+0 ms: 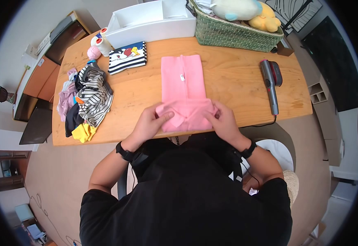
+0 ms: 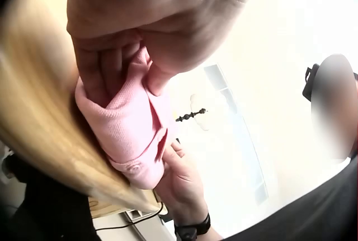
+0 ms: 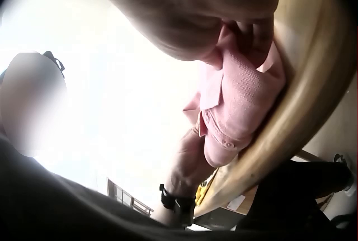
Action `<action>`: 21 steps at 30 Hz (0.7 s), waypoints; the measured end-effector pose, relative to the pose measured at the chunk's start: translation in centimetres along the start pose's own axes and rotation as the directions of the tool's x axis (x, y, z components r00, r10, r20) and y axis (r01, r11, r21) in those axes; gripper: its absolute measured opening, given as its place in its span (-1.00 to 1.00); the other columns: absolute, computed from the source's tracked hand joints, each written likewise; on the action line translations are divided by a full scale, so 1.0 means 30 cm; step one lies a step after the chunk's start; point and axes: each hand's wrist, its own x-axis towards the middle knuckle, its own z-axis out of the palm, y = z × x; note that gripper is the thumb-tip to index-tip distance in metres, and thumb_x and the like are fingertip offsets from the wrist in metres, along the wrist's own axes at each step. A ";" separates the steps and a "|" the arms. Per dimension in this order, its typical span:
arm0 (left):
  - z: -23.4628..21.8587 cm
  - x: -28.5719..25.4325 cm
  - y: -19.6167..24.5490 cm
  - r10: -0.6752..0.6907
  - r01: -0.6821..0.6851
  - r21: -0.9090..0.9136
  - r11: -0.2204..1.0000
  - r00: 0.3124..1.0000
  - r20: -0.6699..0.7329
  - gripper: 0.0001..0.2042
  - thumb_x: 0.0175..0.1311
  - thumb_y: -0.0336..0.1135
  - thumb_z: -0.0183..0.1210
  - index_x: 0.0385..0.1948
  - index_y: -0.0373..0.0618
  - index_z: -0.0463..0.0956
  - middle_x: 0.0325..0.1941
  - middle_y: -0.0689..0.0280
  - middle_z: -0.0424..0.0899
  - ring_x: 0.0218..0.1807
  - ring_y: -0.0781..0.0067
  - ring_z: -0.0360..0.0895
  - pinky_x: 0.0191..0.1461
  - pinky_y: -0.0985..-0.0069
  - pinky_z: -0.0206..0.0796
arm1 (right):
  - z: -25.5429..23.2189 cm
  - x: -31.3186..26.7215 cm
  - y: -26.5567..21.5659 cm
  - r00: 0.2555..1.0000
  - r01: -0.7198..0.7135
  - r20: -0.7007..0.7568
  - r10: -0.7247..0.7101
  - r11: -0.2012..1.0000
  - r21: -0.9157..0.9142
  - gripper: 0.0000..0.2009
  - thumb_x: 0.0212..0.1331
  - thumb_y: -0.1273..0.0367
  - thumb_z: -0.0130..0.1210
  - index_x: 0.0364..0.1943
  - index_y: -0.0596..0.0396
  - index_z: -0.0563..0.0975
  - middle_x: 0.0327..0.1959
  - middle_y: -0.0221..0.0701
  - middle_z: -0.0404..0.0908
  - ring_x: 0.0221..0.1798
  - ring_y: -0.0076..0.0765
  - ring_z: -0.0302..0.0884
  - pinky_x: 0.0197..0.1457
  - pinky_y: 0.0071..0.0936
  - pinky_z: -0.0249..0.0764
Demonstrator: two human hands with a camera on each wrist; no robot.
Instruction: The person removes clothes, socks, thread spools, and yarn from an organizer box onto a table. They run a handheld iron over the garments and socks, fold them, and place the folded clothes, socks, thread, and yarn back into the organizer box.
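A pink garment (image 1: pixel 183 82) lies folded in a long strip on the wooden table, its near end with collar and buttons turned up at the front edge. The left hand (image 1: pixel 151 124) pinches the left side of that collar end, thumb on top and fingers beneath. On the right side, the right hand (image 1: pixel 225 124) grips the other corner the same way. The left wrist view shows the pink cloth (image 2: pixel 126 129) between the thumb and fingers of the left hand (image 2: pixel 145 28). Buttons show on the cloth (image 3: pixel 240 95) below the right hand (image 3: pixel 212 17) in the right wrist view.
Crumpled clothes (image 1: pixel 90 92) lie at the table's left. Behind are a folded striped garment (image 1: pixel 127 58), thread spools (image 1: pixel 103 47), a white box (image 1: pixel 150 30) and a green basket (image 1: pixel 236 36) holding plush toys. A handheld appliance (image 1: pixel 270 88) with a cord lies on the right.
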 end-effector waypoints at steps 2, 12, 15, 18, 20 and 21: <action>-0.010 0.055 -0.032 -0.008 0.007 -0.027 1.000 1.000 -0.020 -0.60 0.66 -0.30 0.43 0.35 -0.36 0.67 0.07 0.25 0.91 0.07 0.54 0.83 0.19 0.44 0.67 | 0.003 0.087 0.082 0.994 -0.103 0.030 0.102 0.994 0.021 -0.69 0.59 0.47 0.38 0.29 0.30 0.65 0.00 -0.34 0.86 0.02 -0.61 0.77 0.07 -0.52 0.71; -0.029 0.102 -0.023 -0.074 0.073 -0.015 0.997 0.992 -0.099 -0.47 0.58 -0.43 0.47 0.46 -0.36 0.47 0.16 0.10 0.91 0.18 0.37 0.88 0.24 0.40 0.74 | 0.015 0.186 0.118 0.998 0.029 -0.048 -0.029 1.000 0.001 -0.64 0.52 0.44 0.43 0.27 0.34 0.66 0.06 -0.17 0.90 0.07 -0.44 0.86 0.16 -0.41 0.75; -0.024 0.118 -0.002 -0.061 0.076 0.133 0.988 0.992 -0.114 -0.45 0.59 -0.45 0.46 0.48 -0.34 0.43 0.16 0.08 0.91 0.18 0.36 0.88 0.22 0.40 0.73 | 0.010 0.174 0.047 0.999 0.020 -0.046 -0.027 0.988 -0.152 -0.65 0.56 0.49 0.40 0.30 0.35 0.64 0.11 -0.21 0.89 0.14 -0.46 0.85 0.20 -0.44 0.75; -0.012 0.127 0.039 -0.040 0.062 0.259 0.964 0.995 -0.090 -0.43 0.60 -0.46 0.44 0.52 -0.34 0.40 0.16 0.09 0.91 0.17 0.37 0.87 0.21 0.41 0.72 | 0.016 0.174 0.053 0.994 0.065 -0.071 -0.083 0.971 -0.231 -0.63 0.52 0.47 0.43 0.30 0.35 0.65 0.04 -0.17 0.90 0.09 -0.45 0.86 0.17 -0.41 0.74; -0.015 0.127 0.040 -0.010 0.032 0.277 0.960 0.997 -0.077 -0.43 0.59 -0.47 0.44 0.53 -0.34 0.40 0.14 0.09 0.90 0.16 0.37 0.87 0.20 0.40 0.72 | 0.019 0.172 0.040 0.987 0.123 -0.076 -0.144 0.965 -0.230 -0.62 0.52 0.45 0.43 0.30 0.34 0.66 0.01 -0.15 0.90 0.06 -0.44 0.86 0.15 -0.39 0.74; -0.019 0.129 0.031 -0.020 0.035 0.260 0.965 0.998 -0.060 -0.42 0.59 -0.47 0.43 0.54 -0.33 0.39 0.13 0.10 0.90 0.15 0.38 0.86 0.19 0.39 0.71 | 0.016 0.161 0.008 0.992 0.087 -0.061 -0.106 0.963 -0.255 -0.61 0.52 0.43 0.42 0.31 0.32 0.65 -0.01 -0.12 0.90 0.03 -0.37 0.87 0.13 -0.36 0.73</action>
